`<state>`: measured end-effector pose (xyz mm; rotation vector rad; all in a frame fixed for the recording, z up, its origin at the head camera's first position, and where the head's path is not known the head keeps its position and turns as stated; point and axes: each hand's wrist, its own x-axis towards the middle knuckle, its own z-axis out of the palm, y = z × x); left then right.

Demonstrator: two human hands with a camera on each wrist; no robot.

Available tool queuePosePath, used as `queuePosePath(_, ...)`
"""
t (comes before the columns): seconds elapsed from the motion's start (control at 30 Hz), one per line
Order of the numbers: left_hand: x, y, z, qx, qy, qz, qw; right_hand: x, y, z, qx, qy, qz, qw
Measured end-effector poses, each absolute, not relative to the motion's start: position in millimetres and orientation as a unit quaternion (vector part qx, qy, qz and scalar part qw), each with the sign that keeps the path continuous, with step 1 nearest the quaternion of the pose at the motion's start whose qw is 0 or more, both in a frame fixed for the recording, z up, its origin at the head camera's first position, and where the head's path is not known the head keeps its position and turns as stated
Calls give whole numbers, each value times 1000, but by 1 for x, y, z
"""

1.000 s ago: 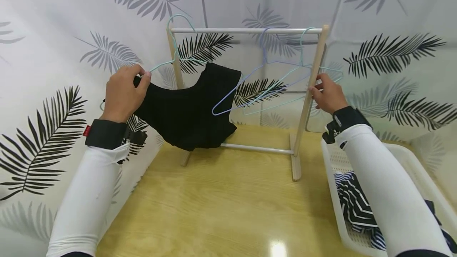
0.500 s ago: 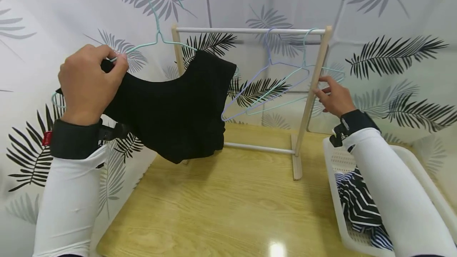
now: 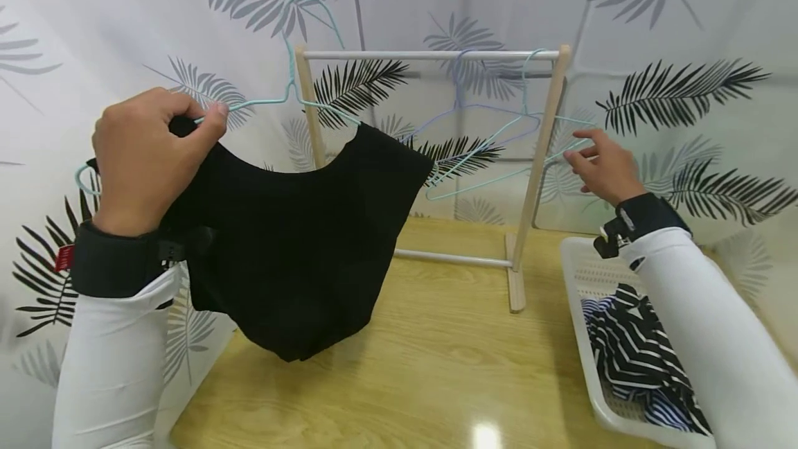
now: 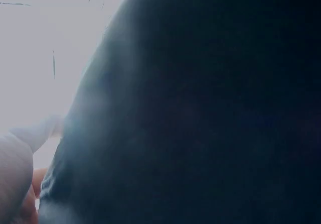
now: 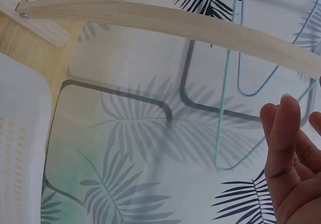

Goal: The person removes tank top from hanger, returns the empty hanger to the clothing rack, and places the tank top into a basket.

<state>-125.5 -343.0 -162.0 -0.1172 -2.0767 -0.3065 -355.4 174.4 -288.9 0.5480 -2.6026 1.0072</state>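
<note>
In the head view, my left hand [image 3: 149, 158] pinches a mint-green hanger [image 3: 262, 100] at its left arm, together with the shoulder of a black short-sleeved top [image 3: 293, 241]. The top hangs from this hanger before the left side of the clothes rack. The hanger's hook rises near the rail's left end; I cannot tell whether it touches. Dark cloth [image 4: 200, 108] fills most of the left wrist view. My right hand [image 3: 605, 165], fingers loosely bent and holding nothing, hovers just right of the rack's wooden post [image 3: 542, 158]. The right wrist view shows these fingers near the post.
A lilac hanger [image 3: 492, 107] and another mint-green hanger [image 3: 480, 188] hang on the rail [image 3: 405, 55], toward its right end. A white plastic basket [image 3: 576, 296] with striped clothes [image 3: 636, 345] stands at the right of the wooden table [image 3: 436, 366]. Leaf-patterned cloth hangs behind.
My left hand has drawn the hanger and black top left and nearer to me, lifting the hook off the rail, then lowering it somewhat. My right hand has left the post and moved right.
</note>
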Motion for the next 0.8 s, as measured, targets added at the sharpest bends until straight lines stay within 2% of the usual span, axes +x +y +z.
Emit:
queuePosePath(0.33, -147, -316, -183, -117, -854, -179, 473, -324, 167, -275, 242, -890, 353, 158)
queuePosePath(0.43, -156, -307, -193, -130, -865, -179, 450, -309, 156, -272, 263, -884, 366, 126)
queuePosePath(0.57, -170, -292, -206, -147, -874, -187, 423, -287, 139, -270, 316, -874, 367, 47)
queuePosePath(0.63, -176, -286, -211, -155, -876, -197, 413, -276, 131, -271, 351, -866, 354, 35)
queuePosePath(0.7, -180, -280, -215, -158, -875, -208, 407, -268, 125, -272, 393, -855, 331, 69)
queuePosePath(0.8, -186, -274, -221, -165, -871, -226, 405, -262, 122, -272, 430, -838, 288, 172)
